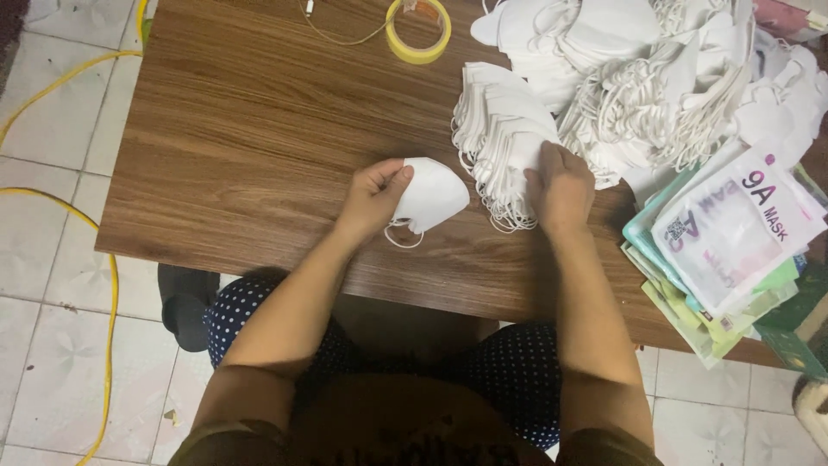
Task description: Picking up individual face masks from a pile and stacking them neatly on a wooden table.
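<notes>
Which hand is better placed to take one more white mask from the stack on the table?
Probably the right hand. Its fingers already rest on the stack of white masks. The left hand holds a single folded mask and sits further from the stack.

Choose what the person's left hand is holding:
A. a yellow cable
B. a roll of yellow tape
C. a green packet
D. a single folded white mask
D: the left hand grips a single folded white mask, its ear loop hanging below, apart from the mask stack.
</notes>
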